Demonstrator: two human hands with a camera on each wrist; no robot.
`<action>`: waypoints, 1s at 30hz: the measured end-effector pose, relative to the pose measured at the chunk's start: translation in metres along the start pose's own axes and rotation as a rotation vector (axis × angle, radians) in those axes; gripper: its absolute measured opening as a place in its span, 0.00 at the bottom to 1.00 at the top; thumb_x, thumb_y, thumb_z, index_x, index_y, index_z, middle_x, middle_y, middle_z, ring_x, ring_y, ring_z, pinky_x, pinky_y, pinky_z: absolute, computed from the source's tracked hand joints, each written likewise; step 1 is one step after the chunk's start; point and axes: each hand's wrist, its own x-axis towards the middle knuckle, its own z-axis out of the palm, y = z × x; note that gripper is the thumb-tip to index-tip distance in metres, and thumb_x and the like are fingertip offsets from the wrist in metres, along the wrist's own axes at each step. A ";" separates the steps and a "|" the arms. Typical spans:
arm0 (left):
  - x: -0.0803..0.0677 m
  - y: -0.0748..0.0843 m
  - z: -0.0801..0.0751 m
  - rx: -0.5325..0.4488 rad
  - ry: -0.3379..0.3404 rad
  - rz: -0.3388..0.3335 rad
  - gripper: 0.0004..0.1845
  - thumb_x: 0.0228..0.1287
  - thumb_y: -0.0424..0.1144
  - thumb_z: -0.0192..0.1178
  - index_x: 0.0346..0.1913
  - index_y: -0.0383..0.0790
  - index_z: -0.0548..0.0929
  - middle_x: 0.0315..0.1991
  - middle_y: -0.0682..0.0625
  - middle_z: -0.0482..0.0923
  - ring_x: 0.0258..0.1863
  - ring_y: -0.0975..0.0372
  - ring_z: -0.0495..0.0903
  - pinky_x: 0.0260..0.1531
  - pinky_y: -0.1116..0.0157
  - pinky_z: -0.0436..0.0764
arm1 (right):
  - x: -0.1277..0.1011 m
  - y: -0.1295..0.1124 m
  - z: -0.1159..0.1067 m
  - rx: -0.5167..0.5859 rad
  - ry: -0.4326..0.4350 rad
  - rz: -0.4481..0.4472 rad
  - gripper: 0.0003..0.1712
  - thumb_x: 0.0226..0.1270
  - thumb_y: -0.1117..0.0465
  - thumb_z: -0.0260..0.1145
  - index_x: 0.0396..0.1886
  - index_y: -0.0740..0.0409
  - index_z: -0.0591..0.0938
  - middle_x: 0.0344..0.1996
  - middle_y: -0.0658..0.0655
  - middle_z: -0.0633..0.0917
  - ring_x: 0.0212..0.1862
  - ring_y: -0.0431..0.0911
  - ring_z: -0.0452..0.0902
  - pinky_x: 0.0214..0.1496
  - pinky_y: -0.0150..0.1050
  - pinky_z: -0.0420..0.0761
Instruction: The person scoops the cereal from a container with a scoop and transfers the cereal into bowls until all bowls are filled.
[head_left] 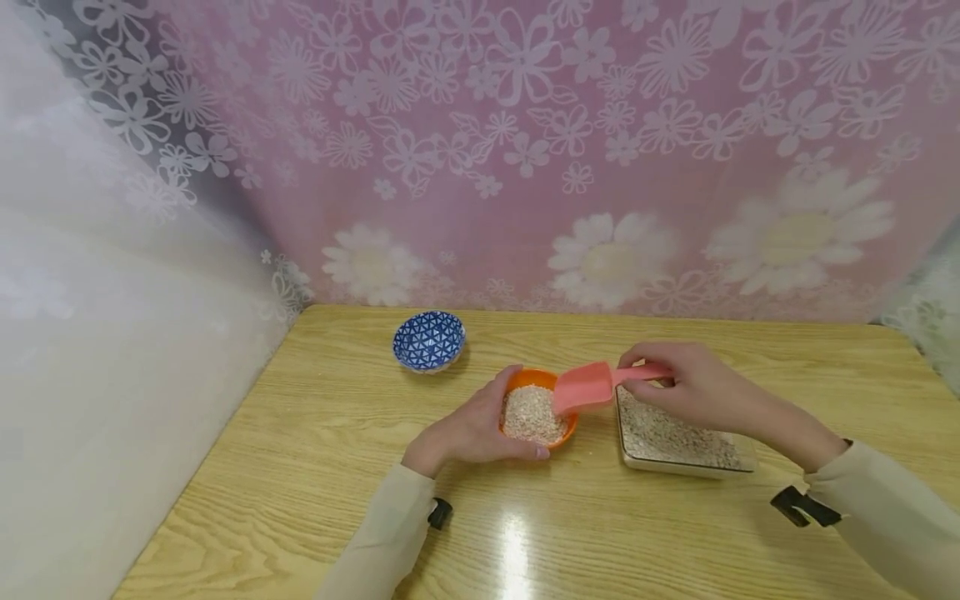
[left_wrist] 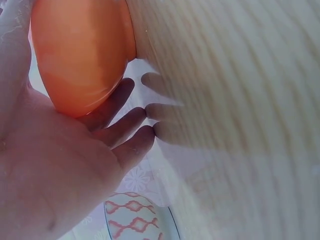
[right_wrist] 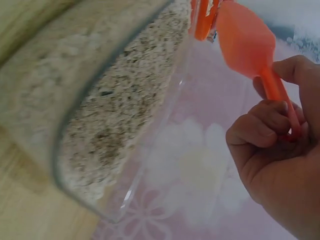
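My left hand [head_left: 472,429] holds an orange bowl [head_left: 572,427], thumb along the near side and fingers round the far side. In the left wrist view the palm and fingers lie against the wall of the bowl. Pale oat-like flakes [head_left: 531,415] fill much of the bowl. My right hand [head_left: 701,387] pinches the handle of a pink scoop [head_left: 585,387], fingers curled in the right wrist view. The scoop's head tilts over the bowl's right rim, its lip close above the flakes. Below the right hand stands a clear rectangular container [head_left: 675,467] of similar, darker-specked flakes [right_wrist: 120,105].
A small bowl [head_left: 429,342] with a blue-and-white triangle pattern inside sits at the back left of the wooden table [head_left: 322,433]. A pink floral curtain [head_left: 480,208] hangs behind the table's back edge, and pale cloth [head_left: 112,333] hangs on the left.
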 end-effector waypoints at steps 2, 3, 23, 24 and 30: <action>-0.001 0.000 0.000 0.000 0.000 -0.003 0.65 0.51 0.66 0.73 0.84 0.54 0.43 0.82 0.50 0.51 0.80 0.53 0.58 0.77 0.46 0.62 | -0.006 0.005 -0.001 0.021 0.031 0.017 0.06 0.71 0.60 0.69 0.45 0.46 0.86 0.19 0.42 0.70 0.19 0.32 0.57 0.22 0.31 0.63; -0.001 0.000 0.000 -0.001 0.003 -0.004 0.65 0.51 0.66 0.73 0.83 0.54 0.43 0.82 0.50 0.51 0.79 0.53 0.58 0.77 0.46 0.62 | -0.009 0.008 -0.002 0.035 0.041 0.032 0.07 0.71 0.60 0.69 0.45 0.45 0.86 0.19 0.42 0.70 0.19 0.32 0.58 0.22 0.31 0.63; -0.002 0.022 -0.001 0.093 0.103 0.057 0.65 0.51 0.67 0.74 0.84 0.55 0.44 0.81 0.45 0.48 0.79 0.51 0.54 0.72 0.46 0.71 | -0.072 0.060 -0.019 0.089 0.150 0.154 0.13 0.69 0.67 0.69 0.51 0.53 0.85 0.26 0.44 0.80 0.22 0.39 0.65 0.22 0.36 0.62; -0.002 0.025 -0.001 0.105 0.117 0.070 0.64 0.51 0.67 0.73 0.83 0.55 0.45 0.81 0.46 0.48 0.80 0.51 0.53 0.72 0.46 0.71 | -0.075 0.061 -0.019 0.094 0.150 0.151 0.13 0.69 0.68 0.69 0.51 0.54 0.85 0.26 0.44 0.80 0.22 0.39 0.65 0.22 0.36 0.62; 0.002 0.043 0.004 0.135 0.203 0.152 0.59 0.55 0.65 0.72 0.83 0.56 0.49 0.80 0.49 0.51 0.79 0.53 0.54 0.72 0.50 0.72 | -0.085 0.067 -0.018 0.129 0.133 0.167 0.13 0.69 0.70 0.68 0.51 0.58 0.84 0.24 0.45 0.80 0.19 0.40 0.63 0.19 0.36 0.62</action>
